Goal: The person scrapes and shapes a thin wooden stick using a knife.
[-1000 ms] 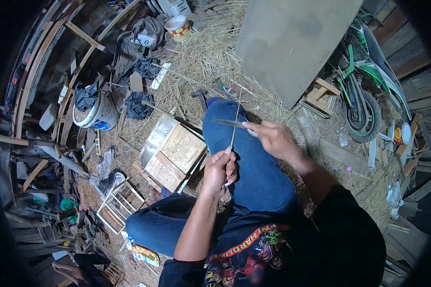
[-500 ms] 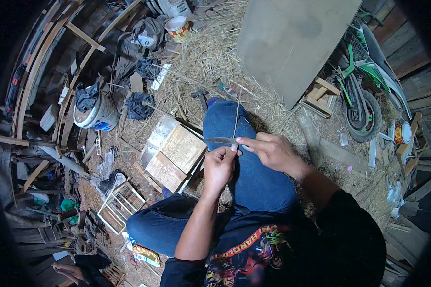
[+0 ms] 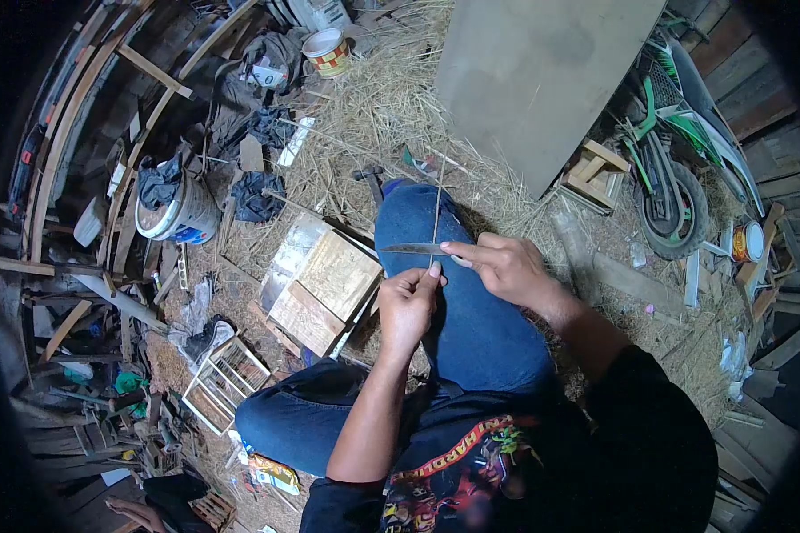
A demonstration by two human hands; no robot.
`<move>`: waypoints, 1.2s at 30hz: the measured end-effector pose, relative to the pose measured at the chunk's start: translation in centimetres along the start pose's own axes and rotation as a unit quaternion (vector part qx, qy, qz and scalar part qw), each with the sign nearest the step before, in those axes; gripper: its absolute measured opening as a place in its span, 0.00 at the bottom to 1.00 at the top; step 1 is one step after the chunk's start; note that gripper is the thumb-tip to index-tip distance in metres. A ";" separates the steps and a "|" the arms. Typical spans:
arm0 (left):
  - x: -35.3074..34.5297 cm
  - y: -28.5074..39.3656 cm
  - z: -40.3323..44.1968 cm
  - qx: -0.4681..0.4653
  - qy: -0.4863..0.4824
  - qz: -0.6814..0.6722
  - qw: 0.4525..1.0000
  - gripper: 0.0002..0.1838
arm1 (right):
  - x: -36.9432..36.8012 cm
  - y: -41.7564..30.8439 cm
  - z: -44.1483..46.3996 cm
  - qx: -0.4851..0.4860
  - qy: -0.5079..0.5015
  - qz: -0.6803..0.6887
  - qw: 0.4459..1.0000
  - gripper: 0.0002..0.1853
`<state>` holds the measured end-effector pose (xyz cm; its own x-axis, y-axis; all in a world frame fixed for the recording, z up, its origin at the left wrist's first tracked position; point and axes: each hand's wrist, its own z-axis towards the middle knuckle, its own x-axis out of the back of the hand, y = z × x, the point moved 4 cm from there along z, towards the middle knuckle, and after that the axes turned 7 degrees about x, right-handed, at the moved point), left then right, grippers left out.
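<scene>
A thin stick (image 3: 438, 209) rises from my left hand (image 3: 407, 306), its lower end pinched between thumb and fingers above the blue-jeaned leg (image 3: 480, 329). My right hand (image 3: 511, 271) is closed on a knife (image 3: 409, 249), the handle mostly hidden in the fingers. The blade points left and lies across the stick, just above my left thumb. Left of the hands, wooden boards (image 3: 342, 271) form a low block on the ground.
A small wooden frame with bars (image 3: 227, 382) lies at the lower left, near a bucket (image 3: 182, 209). A large board (image 3: 533, 80) and a green motorbike (image 3: 671, 191) stand right. Another person's hand (image 3: 132, 511) shows bottom left.
The knife came down the stick toward my left hand, then rose slightly along it. My left hand shifted a little to the right and keeps its pinch. The other person's hand moved slightly.
</scene>
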<state>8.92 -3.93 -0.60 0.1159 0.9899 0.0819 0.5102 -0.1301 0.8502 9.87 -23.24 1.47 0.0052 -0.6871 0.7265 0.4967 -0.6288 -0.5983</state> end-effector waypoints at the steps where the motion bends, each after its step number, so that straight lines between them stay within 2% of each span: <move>1: 0.0 -0.1 0.1 -0.002 0.001 0.001 1.000 0.17 | 0.2 -0.1 0.1 -0.010 -0.026 -0.013 1.000 0.22; 3: 0.1 0.0 -0.1 -0.005 0.004 0.002 1.000 0.17 | 0.1 0.5 0.2 -0.020 -0.051 -0.025 0.998 0.24; 5: 0.2 0.2 -0.4 -0.012 0.005 0.019 1.000 0.17 | 0.5 2.6 0.2 -0.039 0.029 -0.035 0.998 0.22; 9: 0.4 0.1 -0.6 0.008 -0.007 -0.002 1.000 0.18 | 1.6 2.5 0.2 -0.052 0.029 -0.010 0.998 0.19; 12: 0.3 0.5 -0.6 0.020 -0.008 0.003 1.000 0.18 | 0.4 0.2 -0.7 -0.010 0.038 0.058 0.998 0.18; 14: 0.2 0.4 -0.5 0.008 -0.009 0.020 1.000 0.17 | 0.2 -0.7 -0.7 0.008 -0.007 0.044 0.999 0.19; 27: 0.3 0.4 0.0 0.053 -0.046 -0.039 0.997 0.18 | -0.7 -0.4 -0.7 0.018 -0.014 0.053 0.998 0.20; 30: 0.4 0.1 0.1 0.084 -0.068 -0.076 0.991 0.18 | -1.2 1.0 -0.8 -0.004 -0.005 0.035 0.999 0.20; 32: 0.4 0.2 0.0 0.090 -0.082 -0.078 0.990 0.18 | -1.1 2.5 -0.3 -0.010 0.058 0.044 0.997 0.20; 34: 0.5 0.5 -0.1 0.096 -0.084 -0.084 0.988 0.17 | -0.4 1.8 0.0 -0.018 0.057 0.053 0.997 0.19; 36: 0.6 0.5 0.0 0.101 -0.090 -0.091 0.987 0.17 | -0.4 0.5 -0.3 0.004 0.000 0.032 0.999 0.19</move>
<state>9.25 -3.41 -0.13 0.1471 0.9739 -0.1728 0.6941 0.0228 0.7195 9.86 -23.38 0.80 0.0376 -0.7254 0.6873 0.5027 -0.5807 -0.6404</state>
